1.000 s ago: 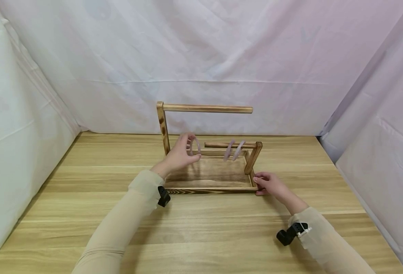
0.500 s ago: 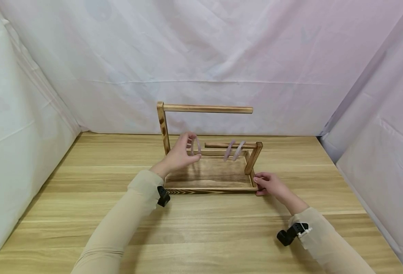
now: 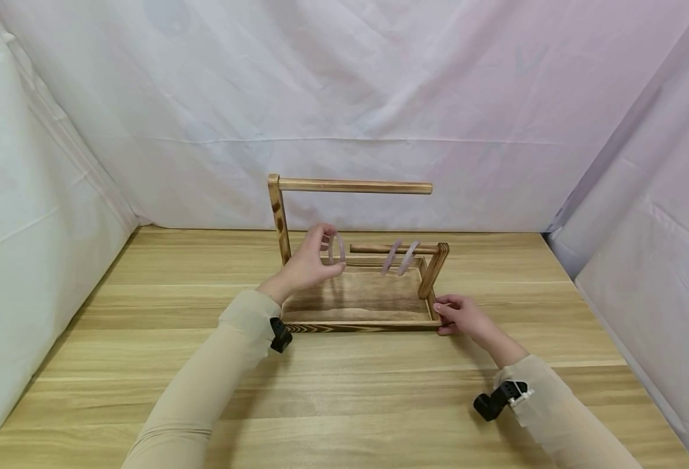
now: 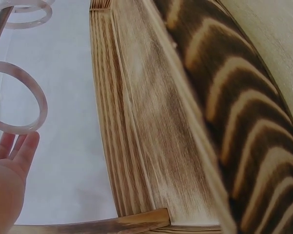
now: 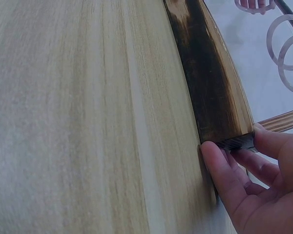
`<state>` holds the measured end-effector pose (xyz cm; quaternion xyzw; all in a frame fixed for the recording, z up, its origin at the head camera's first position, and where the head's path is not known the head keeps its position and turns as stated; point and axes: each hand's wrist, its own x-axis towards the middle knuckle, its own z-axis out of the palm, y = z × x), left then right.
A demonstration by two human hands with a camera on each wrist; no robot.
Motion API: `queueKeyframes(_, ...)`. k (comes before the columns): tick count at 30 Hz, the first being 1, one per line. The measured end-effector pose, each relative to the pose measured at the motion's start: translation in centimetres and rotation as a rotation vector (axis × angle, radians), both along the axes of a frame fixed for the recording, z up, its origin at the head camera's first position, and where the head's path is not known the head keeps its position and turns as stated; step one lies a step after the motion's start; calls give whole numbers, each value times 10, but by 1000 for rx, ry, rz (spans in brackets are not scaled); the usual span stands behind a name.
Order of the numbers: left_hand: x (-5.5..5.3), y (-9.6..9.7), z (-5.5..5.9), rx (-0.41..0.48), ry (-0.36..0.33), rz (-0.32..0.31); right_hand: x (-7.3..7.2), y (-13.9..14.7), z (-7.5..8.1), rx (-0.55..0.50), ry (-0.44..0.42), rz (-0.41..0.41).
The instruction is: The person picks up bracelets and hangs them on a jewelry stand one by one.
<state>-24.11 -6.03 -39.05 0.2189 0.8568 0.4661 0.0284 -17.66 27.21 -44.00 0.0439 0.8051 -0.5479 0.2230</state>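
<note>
My left hand (image 3: 305, 266) pinches a pale pink, see-through bangle (image 4: 42, 100) between thumb and fingertips. In the head view that bangle stands upright, just left of the free end of a low wooden bar (image 3: 365, 249). Two similar bangles hang on this bar, a purplish one (image 3: 388, 260) and a paler one (image 3: 406, 260) nearer its post. The bar belongs to a wooden jewellery rack with a shallow tray (image 3: 359, 327) as its base. At the tray's front right corner my right hand (image 3: 466, 319) grips the rack, thumb on the rim and fingers against the outer side.
A taller post (image 3: 279, 218) at the rack's left carries a long upper bar (image 3: 356, 186), above my left hand. The low bar's post (image 3: 434, 270) rises at the right. The rack stands on a wood-grain table (image 3: 344, 397), with pale curtains (image 3: 344, 98) behind and at both sides.
My left hand has shifted very slightly to the right and up with the bangle. My right hand, the rack and the two hanging bangles have stayed in place.
</note>
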Motion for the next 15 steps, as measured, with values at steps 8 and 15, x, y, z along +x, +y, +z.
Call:
queueKeyframes(8, 0, 2, 2, -3, 18, -16, 0, -1, 1, -5, -2, -4)
queueKeyframes(15, 0, 5, 4, 22, 35, -39, 1, -1, 2, 1, -2, -2)
